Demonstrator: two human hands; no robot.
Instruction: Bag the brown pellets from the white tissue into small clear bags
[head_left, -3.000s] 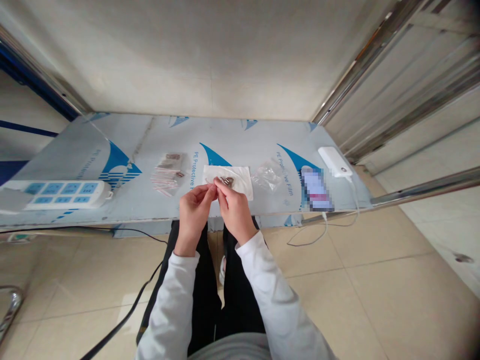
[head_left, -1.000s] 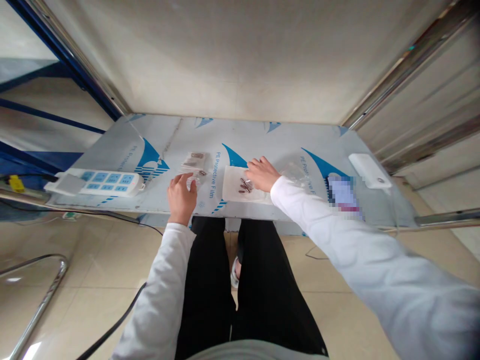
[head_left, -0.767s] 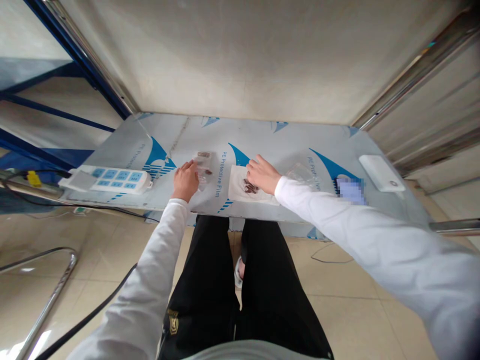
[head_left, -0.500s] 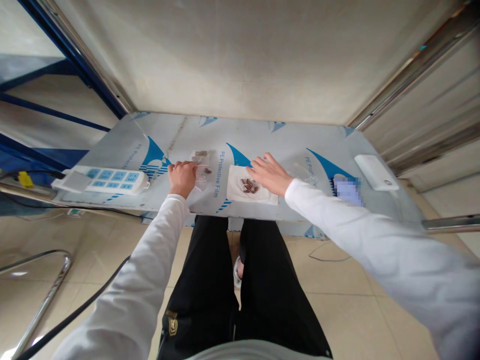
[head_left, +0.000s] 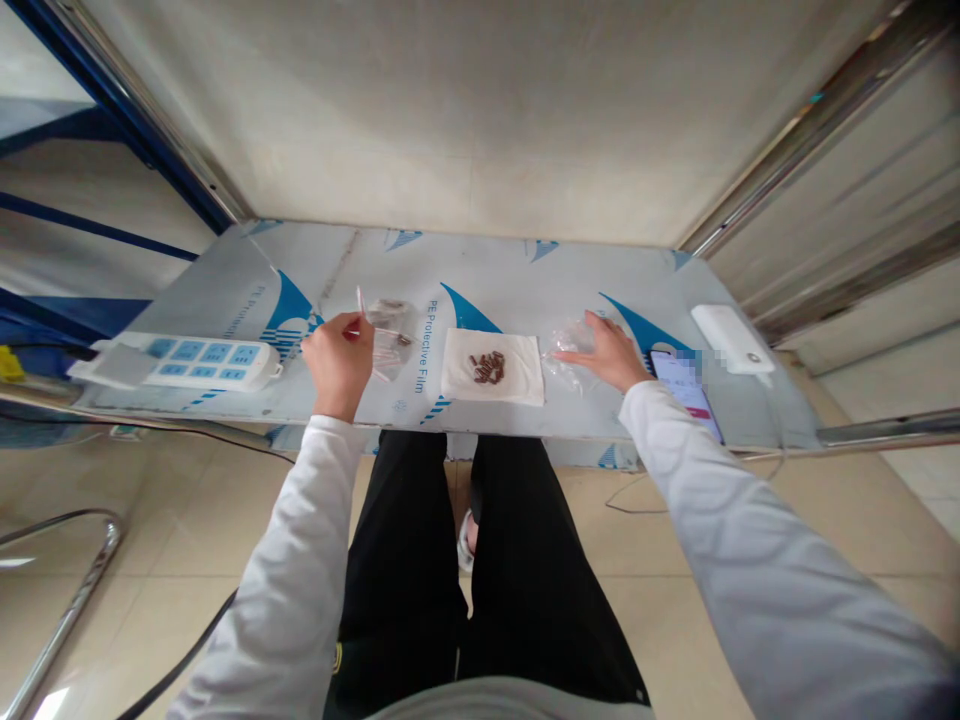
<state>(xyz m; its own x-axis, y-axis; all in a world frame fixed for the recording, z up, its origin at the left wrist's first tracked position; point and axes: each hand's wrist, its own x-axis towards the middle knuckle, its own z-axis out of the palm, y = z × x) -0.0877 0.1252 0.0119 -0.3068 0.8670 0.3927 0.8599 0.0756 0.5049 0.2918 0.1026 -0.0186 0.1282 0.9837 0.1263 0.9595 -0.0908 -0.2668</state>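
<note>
My left hand is closed at the left of the white sheet, pinching what looks like the edge of a small clear zip bag whose pink-white strip sticks up above the fingers. Right beside it lie small clear bags with brown bits inside. On the white paper rests a little heap of brown, capsule-like pieces. Over to the right, thumb and fingers of my right hand are spread apart around a pile of crumpled clear plastic bags, touching or just above it.
A white power strip lies at the left of the film-covered metal shelf. At the right are a phone with its screen lit and a white box-shaped device with a cable. A wall rises behind.
My right hand has moved from over the brown pieces rightward to the clear plastic bags. My left hand has shifted slightly left, with the strip now raised. The phone's lit screen now shows.
</note>
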